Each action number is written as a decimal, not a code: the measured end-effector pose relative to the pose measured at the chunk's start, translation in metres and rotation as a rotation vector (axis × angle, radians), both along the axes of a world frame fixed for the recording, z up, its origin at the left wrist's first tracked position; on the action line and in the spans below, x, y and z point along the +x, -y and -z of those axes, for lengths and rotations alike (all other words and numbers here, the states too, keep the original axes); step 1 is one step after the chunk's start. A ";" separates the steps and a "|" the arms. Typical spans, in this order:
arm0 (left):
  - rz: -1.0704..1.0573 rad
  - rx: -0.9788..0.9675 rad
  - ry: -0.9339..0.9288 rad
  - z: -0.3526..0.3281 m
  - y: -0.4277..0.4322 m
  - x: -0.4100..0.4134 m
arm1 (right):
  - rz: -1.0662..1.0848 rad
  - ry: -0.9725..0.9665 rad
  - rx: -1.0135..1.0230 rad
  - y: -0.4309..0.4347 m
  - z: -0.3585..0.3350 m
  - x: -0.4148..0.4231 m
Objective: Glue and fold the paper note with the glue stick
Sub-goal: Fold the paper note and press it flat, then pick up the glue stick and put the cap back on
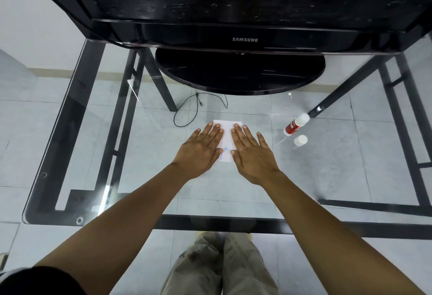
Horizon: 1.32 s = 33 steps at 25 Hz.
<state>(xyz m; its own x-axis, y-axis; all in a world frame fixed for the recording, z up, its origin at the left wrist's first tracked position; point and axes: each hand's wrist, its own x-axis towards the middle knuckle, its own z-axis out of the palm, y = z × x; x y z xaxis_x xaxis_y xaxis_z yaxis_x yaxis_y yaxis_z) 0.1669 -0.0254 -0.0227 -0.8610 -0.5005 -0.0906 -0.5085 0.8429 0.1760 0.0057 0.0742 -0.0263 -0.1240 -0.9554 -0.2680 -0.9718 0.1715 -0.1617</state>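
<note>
Both arms reach over the glass table (70, 154); left hand (198, 148) and right hand (251, 154) lie flat, fingers spread, on the note (227, 135); pressing should run evenly outward from its middle; right of the note lie the cap (300, 140) and glue stick (295, 124).

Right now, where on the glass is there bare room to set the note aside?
Left of the left hand the glass is bare, as is the strip toward you. The right is crowded: glue stick and cap.
</note>
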 end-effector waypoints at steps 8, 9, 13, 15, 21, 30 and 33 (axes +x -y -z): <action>0.021 0.011 0.022 0.005 0.001 -0.015 | 0.002 -0.006 0.003 -0.002 0.000 -0.014; 0.024 0.004 0.034 0.004 0.002 -0.015 | 0.001 0.000 0.009 -0.001 0.000 -0.014; 0.018 0.024 0.046 -0.001 0.004 -0.017 | -0.007 -0.017 -0.005 0.000 -0.001 -0.014; 0.011 0.063 0.018 -0.006 0.006 -0.020 | -0.012 -0.039 -0.024 -0.001 -0.002 -0.013; -0.076 0.180 -0.061 -0.013 0.007 -0.027 | 0.027 0.039 -0.062 -0.009 -0.003 -0.013; -0.139 0.280 -0.205 -0.031 -0.004 -0.046 | 0.173 0.110 -0.130 -0.042 -0.013 -0.010; -0.112 0.338 -0.239 -0.035 -0.013 -0.067 | 0.225 0.104 -0.125 -0.065 -0.009 -0.016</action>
<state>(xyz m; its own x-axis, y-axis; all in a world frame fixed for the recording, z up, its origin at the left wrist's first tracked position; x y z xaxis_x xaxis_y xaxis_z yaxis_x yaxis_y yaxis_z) 0.1002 -0.0128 0.0119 -0.8194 -0.5688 -0.0705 -0.5055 0.6592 0.5567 -0.0099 0.1391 -0.0175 -0.3149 -0.9335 -0.1718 -0.8888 0.3535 -0.2917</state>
